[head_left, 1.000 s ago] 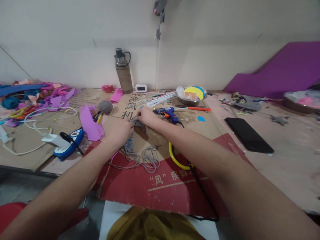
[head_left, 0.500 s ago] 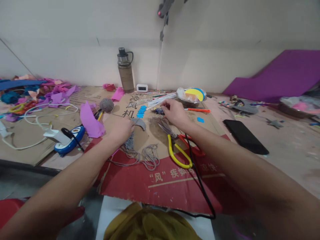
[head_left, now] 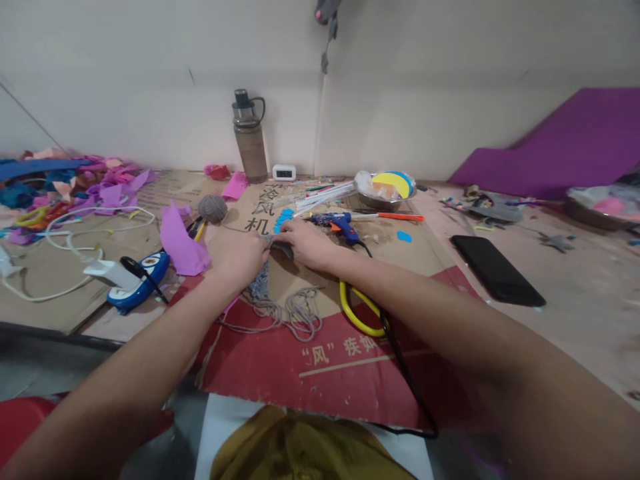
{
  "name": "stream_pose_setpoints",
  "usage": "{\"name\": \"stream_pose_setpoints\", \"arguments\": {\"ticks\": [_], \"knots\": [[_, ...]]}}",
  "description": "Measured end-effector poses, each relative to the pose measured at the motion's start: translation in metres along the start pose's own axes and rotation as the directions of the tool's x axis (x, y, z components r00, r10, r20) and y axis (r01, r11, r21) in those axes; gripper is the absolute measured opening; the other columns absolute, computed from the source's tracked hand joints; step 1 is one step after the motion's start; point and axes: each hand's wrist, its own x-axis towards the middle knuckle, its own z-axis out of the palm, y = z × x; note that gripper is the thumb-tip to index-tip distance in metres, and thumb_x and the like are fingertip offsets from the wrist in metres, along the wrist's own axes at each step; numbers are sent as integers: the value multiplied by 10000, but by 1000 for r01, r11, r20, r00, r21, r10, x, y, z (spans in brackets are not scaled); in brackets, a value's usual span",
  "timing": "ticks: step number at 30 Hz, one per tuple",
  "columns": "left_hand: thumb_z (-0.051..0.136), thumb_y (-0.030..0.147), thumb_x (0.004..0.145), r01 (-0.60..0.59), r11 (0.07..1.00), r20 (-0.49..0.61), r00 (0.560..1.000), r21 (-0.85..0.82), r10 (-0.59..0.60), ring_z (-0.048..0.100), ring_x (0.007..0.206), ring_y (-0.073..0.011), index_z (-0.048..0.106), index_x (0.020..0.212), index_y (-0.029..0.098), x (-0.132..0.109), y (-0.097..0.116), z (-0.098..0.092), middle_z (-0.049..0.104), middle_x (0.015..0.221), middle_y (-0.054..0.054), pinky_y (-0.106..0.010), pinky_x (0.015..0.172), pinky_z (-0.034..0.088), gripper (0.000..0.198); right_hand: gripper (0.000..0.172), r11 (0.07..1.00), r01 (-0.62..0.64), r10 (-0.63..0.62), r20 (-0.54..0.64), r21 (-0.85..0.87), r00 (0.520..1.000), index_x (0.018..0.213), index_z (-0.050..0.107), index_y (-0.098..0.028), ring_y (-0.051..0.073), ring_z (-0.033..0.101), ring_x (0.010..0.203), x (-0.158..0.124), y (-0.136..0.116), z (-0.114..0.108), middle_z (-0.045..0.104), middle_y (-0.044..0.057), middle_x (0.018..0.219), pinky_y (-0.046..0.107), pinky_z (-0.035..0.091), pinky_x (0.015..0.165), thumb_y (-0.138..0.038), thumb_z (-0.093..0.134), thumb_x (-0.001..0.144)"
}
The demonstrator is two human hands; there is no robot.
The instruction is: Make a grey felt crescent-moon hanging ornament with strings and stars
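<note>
My left hand (head_left: 243, 259) is closed, pinching a small curved grey piece (head_left: 283, 249) that looks like felt. My right hand (head_left: 310, 245) has its fingers closed on the same piece from the other side; the fingertips are partly hidden. Below my left hand hangs a blue-grey knitted strip (head_left: 259, 283). Loose grey yarn (head_left: 303, 313) lies in loops on the cardboard (head_left: 340, 393). Just beyond my right hand a blue glue gun (head_left: 345, 227) rests on its side. Yellow-handled scissors (head_left: 363, 327) lie partly under my right forearm.
A grey yarn ball (head_left: 213, 209) and pink-purple paper (head_left: 183, 240) are at left, beside a blue power strip (head_left: 145, 280) with cables. A water bottle (head_left: 250, 143), white clock (head_left: 284, 173) and bowl (head_left: 373, 200) stand behind. A black phone (head_left: 495, 270) lies at right.
My right hand has left the glue gun and moved left and nearer to my left hand, onto the grey piece. The glue gun is now uncovered. My left hand has hardly moved.
</note>
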Motion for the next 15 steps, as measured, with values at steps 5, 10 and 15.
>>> {"name": "stream_pose_setpoints", "arguments": {"ticks": [5, 10, 15], "knots": [[381, 285, 902, 4, 1000, 14, 1000, 20, -4, 618, 778, -214, 730, 898, 130, 1, -2, 2, 686, 915, -140, -308, 676, 389, 382, 359, 999, 12, -11, 13, -34, 1000, 1123, 666, -254, 230, 499, 947, 0, 1, 1, 607, 87, 1104, 324, 316, 721, -143, 456, 854], [400, 308, 898, 8, 999, -12, 1000, -42, -8, 620, 780, -223, 728, 878, 136, 1, -5, 5, 678, 904, -143, -320, 689, 397, 371, 353, 998, 14, -13, 15, -54, 1000, 1114, 677, -255, 254, 470, 989, 4, 3, 2, 598, 98, 1105, 342, 311, 746, -138, 495, 835], [405, 300, 891, 43, 999, -10, 999, -19, -43, 621, 785, -227, 733, 920, 137, 0, -2, 4, 683, 905, -140, -320, 687, 403, 367, 331, 999, -45, 45, -1, 2, 999, 1103, 688, -239, 248, 467, 987, 6, 11, 0, 594, 104, 1074, 341, 325, 796, -159, 465, 872]]}}
